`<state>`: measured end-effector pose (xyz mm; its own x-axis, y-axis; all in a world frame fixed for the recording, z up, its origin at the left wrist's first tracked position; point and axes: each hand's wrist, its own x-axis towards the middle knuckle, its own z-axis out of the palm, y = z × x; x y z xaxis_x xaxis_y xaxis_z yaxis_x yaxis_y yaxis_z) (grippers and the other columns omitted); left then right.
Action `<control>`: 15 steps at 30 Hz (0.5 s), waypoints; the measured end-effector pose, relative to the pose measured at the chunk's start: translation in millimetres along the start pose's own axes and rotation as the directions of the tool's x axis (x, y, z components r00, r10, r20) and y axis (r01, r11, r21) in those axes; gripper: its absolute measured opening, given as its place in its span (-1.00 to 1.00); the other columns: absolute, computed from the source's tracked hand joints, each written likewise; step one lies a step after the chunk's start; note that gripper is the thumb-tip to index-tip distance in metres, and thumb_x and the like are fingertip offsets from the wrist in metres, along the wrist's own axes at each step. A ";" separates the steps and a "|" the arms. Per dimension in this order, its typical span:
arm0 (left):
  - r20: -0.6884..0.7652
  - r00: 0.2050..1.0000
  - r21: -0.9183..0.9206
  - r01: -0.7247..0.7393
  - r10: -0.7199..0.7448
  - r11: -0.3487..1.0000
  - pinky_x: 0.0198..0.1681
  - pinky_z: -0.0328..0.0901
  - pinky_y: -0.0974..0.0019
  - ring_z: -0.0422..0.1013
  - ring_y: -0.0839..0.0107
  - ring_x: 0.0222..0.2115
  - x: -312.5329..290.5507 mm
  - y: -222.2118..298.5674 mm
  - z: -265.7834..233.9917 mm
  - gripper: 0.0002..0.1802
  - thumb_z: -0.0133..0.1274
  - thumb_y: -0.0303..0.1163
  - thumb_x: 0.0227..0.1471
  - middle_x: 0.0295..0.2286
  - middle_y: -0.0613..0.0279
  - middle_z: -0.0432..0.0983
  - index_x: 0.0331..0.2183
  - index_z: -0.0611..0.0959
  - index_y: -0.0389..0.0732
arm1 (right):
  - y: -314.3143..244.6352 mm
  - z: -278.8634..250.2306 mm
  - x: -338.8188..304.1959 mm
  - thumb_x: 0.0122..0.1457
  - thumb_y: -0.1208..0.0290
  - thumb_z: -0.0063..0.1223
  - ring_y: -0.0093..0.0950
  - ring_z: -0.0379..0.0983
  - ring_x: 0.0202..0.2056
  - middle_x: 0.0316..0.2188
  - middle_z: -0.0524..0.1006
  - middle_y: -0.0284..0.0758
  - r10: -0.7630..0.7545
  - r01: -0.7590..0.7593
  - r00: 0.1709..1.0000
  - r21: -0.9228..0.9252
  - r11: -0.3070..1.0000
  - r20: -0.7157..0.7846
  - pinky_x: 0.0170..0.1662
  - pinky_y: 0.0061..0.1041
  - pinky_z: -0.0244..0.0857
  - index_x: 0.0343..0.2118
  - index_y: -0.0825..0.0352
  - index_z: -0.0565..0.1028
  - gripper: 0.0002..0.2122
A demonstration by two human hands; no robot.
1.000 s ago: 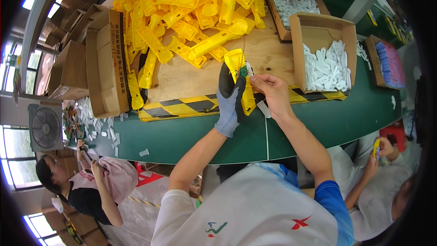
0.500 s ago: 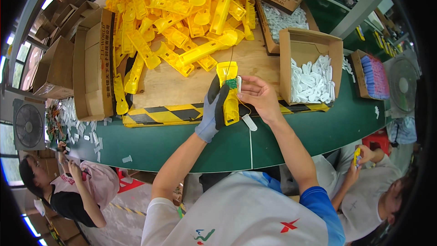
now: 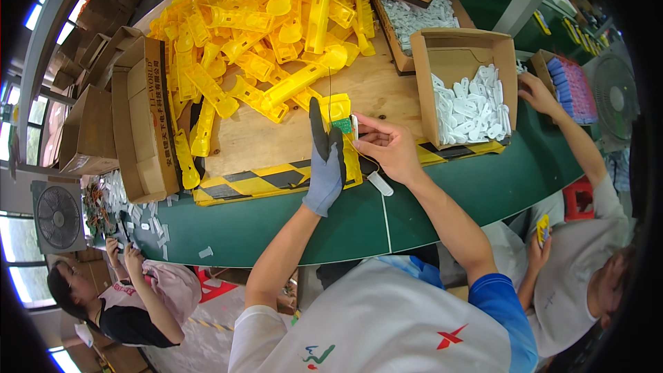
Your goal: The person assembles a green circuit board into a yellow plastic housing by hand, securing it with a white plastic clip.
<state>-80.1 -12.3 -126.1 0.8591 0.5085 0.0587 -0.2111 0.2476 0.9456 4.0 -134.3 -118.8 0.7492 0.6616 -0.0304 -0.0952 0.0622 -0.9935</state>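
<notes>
plywood (image 3: 387, 100) beneath bright yellow shell (image 3: 352, 164)

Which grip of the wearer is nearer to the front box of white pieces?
Right: the right grip is just left of the box; the left grip is farther left.

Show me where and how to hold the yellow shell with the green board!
Probably by its long side, from the left, as the gloved left hand does. The yellow shell is long and narrow, so that edge should give a lengthwise grip. Keep clear of the upper right: the green board shows there, and the right hand holds a white piece beside it.
</notes>
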 end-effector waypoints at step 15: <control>-0.028 0.992 0.502 -0.091 0.121 0.860 -0.17 0.34 0.18 0.47 0.12 -0.22 -2.3 -4.7 -4.2 -0.67 -0.13 -0.52 0.17 -0.21 -0.10 0.49 -0.01 0.35 -0.25 | -3.4 -5.9 3.2 0.02 0.62 0.25 -0.61 0.49 -0.25 -0.28 0.55 -0.31 -0.022 0.023 0.997 -0.010 1.000 0.079 -0.10 -0.63 0.41 0.04 0.38 0.46 -0.54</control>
<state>-83.1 -11.2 -132.0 0.8138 0.5575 0.1639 -0.0254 -0.2477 0.9685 10.6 -136.8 -116.1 0.6973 0.7168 0.0005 -0.0712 0.0700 -0.9950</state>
